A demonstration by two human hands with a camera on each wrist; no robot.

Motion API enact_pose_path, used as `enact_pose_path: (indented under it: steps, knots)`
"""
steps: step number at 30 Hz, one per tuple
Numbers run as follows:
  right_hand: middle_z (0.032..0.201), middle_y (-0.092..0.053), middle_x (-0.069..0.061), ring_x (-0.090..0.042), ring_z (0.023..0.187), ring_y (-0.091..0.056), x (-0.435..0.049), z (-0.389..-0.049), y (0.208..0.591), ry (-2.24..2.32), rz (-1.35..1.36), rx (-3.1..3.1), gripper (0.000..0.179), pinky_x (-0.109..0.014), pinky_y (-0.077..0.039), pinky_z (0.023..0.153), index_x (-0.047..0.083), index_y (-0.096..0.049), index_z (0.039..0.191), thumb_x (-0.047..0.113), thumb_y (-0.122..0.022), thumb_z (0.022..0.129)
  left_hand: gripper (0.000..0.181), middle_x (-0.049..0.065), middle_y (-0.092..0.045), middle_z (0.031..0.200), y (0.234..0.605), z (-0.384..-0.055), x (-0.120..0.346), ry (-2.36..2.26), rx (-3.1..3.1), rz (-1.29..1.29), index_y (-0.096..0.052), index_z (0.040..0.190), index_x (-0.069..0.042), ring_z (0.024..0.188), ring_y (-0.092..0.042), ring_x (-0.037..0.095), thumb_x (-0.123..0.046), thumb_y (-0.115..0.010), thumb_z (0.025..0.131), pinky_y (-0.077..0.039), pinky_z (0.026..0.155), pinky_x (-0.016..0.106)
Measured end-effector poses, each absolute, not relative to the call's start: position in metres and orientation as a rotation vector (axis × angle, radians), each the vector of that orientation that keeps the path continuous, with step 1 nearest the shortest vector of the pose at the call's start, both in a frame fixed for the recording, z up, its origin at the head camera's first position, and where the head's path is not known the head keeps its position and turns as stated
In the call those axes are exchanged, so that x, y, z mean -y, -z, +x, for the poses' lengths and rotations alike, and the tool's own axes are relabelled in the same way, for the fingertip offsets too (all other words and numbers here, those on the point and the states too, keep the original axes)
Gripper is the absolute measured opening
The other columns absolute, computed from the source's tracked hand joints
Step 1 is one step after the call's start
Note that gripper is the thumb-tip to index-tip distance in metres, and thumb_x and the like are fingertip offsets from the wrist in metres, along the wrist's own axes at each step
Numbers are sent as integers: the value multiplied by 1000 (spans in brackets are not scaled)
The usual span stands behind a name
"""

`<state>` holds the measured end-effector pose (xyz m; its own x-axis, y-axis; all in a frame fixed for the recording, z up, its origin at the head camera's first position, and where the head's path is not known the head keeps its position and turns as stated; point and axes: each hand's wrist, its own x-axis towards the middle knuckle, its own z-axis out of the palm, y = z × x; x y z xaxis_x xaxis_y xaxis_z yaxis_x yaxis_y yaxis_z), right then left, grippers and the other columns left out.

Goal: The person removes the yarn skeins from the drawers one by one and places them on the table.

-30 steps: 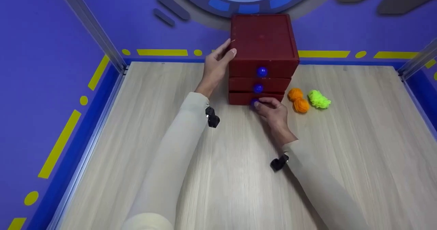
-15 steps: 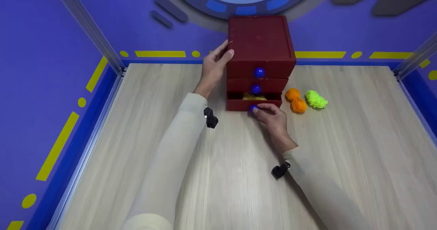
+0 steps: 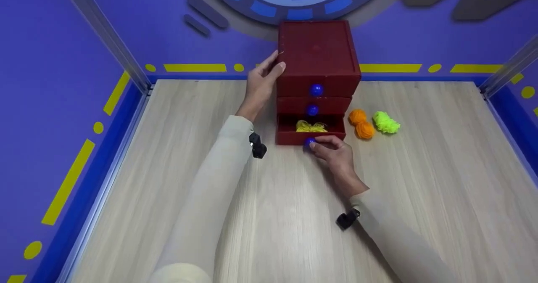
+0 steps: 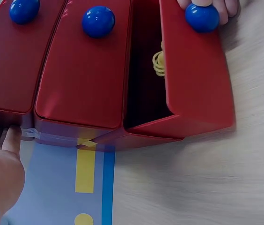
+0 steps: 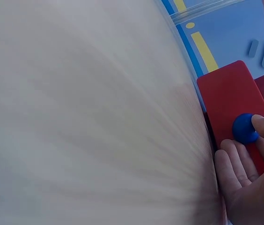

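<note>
The main risk is judged to be the small red three-drawer cabinet (image 3: 318,64) being dragged forward or tipped on the pale wood-grain bench (image 3: 294,215) if the pull on the bottom drawer outweighs the bracing at its side. A second risk is the red bottom drawer (image 3: 310,136) being drawn right out of its slot, so that the tangle of yellow yarn (image 3: 311,126) lying inside is spilled. A slip is also possible, since the round blue knob (image 3: 309,142) is smooth and is held only at the fingertips.

The right hand (image 3: 336,157) is clamped on that knob, pinched between thumb and fingers; this is confirmed in the right wrist view, where the knob (image 5: 245,129) sits against the fingers. The left hand (image 3: 261,83) is laid against the cabinet's left side near the top front edge, with fingers nearly straight and nothing gripped. The two hands are well apart, one on the cabinet's side, one in front of it.

The bottom drawer stands partly open, just in front of the right hand's fingertips; the two drawers above it are closed. Two orange yarn balls (image 3: 361,124) and a lime-green yarn clump (image 3: 386,122) lie on the bench just right of the cabinet, untouched.
</note>
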<state>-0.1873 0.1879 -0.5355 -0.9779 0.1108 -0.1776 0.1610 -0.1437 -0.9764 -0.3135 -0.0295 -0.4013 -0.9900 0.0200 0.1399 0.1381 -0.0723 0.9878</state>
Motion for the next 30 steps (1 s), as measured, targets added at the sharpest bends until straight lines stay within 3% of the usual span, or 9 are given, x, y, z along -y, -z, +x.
enact_pose_path:
  steps: [11,30]
  knots:
    - [101,-78,-10,-22,88,-77,-188,-178,534,2359,347,-2002,28,-35,-63,84,-6,-76,114,2,-86,89,53,-1,-50,161,400,-311,32,2217,2110,-189,-57,156,-17,146,-43,4,-28,-71,106,-40,110,16]
    - [105,-77,-12,-21,91,-76,-191,-166,532,2294,325,-2071,26,-36,-63,84,-4,-75,116,3,-83,93,54,0,-50,161,400,-313,31,2224,2109,-194,-56,156,-15,145,-44,5,-27,-70,106,-41,110,16]
